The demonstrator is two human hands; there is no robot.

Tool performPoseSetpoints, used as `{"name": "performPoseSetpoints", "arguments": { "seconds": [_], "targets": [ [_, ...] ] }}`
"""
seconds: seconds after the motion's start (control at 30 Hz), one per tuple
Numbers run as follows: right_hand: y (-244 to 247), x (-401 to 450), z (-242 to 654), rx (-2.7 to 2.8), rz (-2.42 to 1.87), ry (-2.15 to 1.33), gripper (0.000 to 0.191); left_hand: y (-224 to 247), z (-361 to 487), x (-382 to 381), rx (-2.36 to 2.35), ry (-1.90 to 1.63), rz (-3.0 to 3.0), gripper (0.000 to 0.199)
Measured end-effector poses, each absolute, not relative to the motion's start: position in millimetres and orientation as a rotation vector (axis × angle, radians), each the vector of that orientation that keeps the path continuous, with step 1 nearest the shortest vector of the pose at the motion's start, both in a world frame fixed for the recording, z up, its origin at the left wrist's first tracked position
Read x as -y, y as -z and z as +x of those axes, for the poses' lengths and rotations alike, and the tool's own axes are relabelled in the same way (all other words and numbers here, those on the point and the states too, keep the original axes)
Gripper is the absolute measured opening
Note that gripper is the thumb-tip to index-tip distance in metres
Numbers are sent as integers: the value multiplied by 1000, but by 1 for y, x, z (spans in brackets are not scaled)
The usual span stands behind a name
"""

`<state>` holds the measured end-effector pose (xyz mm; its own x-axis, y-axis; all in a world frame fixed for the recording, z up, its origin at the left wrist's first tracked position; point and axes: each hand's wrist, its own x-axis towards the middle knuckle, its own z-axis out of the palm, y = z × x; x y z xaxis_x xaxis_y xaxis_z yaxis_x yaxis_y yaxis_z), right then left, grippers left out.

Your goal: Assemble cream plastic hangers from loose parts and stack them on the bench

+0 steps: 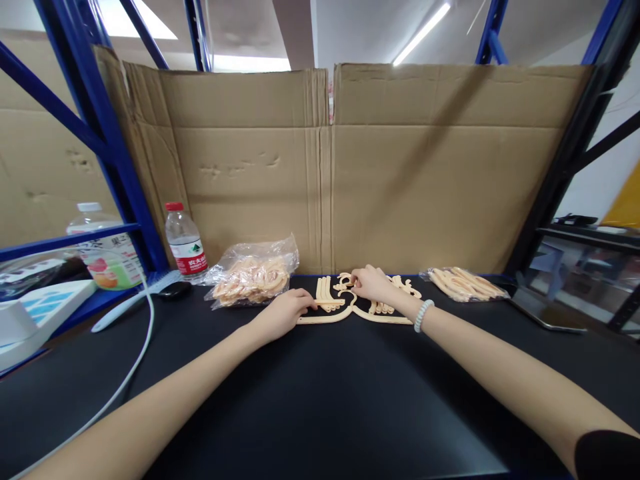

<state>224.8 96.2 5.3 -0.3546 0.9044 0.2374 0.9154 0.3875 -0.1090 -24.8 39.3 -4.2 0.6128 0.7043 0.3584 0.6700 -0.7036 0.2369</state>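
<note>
My left hand (289, 313) is closed, with its fingertips pinching one end of a short, straight beige hanger bar (331, 303). Behind that bar lies a row of similar beige hanger arms (324, 288). A beige hanger (327, 320) lies spread on the black table in front of both hands, its hook standing at the middle. My right hand (373, 283) has its fingers drawn together over small curved hanger hooks (343, 281); what sits between its fingertips is hidden. More beige hanger pieces (404, 287) lie partly behind the right hand.
A clear bag of beige parts (255, 273) lies left of the hands, another bag (467, 284) to the right. A red-capped water bottle (186, 240) stands at the back left. A white cable (143, 353) crosses the table's left side. Cardboard (430, 173) walls the back.
</note>
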Motion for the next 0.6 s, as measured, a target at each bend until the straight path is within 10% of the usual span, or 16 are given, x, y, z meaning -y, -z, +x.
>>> {"name": "performPoseSetpoints", "arguments": {
  "seconds": [0.6],
  "targets": [
    [-16,-61,241,1717,-1194,-662,5,-12,-2,-14,-1028,-1192,1770,25]
  ]
}}
